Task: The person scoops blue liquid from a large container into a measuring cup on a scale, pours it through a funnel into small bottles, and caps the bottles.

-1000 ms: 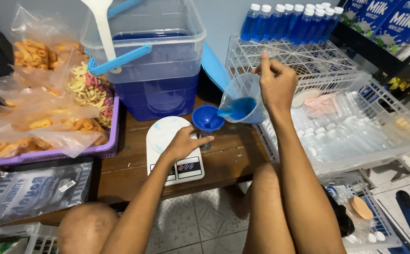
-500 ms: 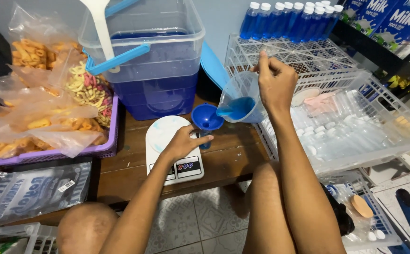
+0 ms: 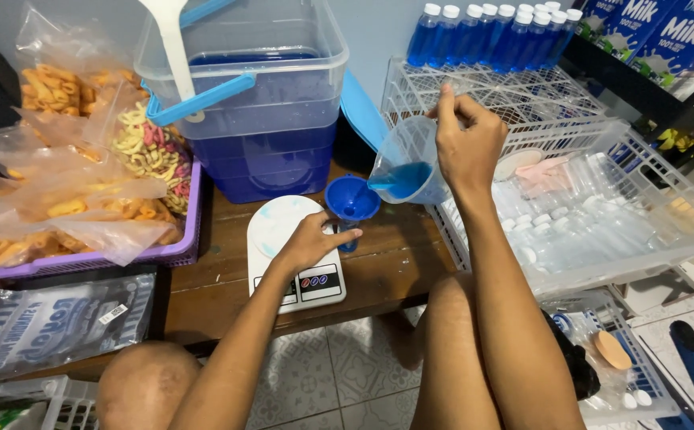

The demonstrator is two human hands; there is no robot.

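At six o'clock, closest to the camera, two bare knees (image 3: pixel 148 390) frame a patch of tiled floor (image 3: pixel 339 382), and both forearms reach up from them. At nine o'clock from the knees, a flat silver packet (image 3: pixel 52 322) lies on the edge of the wooden table (image 3: pixel 219 279).

Centre frame, the left hand (image 3: pixel 311 241) rests on a white kitchen scale (image 3: pixel 283 251); its fingers are curled narrowly round a small bottle under a blue funnel (image 3: pixel 352 199), the bottle itself mostly hidden. The funnel stands upright, just beside the scale's right edge.

At two o'clock from the funnel, the right hand (image 3: pixel 468 143) holds a clear measuring jug (image 3: pixel 407 163) by its handle, fingers closed firmly on it. The jug is tilted towards the funnel, with blue liquid pooled at its lower lip, directly above the funnel mouth.

At three o'clock, a white wire tray (image 3: pixel 602 231) holds many empty clear bottles and white caps. At nine o'clock, a purple basket (image 3: pixel 84 259) carries bags of fried snacks (image 3: pixel 68 191).

At twelve o'clock, behind the scale, a large clear tub (image 3: pixel 259 103) with a blue handle holds dark blue liquid. At one o'clock, furthest back, a row of filled blue bottles (image 3: pixel 490 36) with white caps stands on a wire rack (image 3: pixel 522 95).
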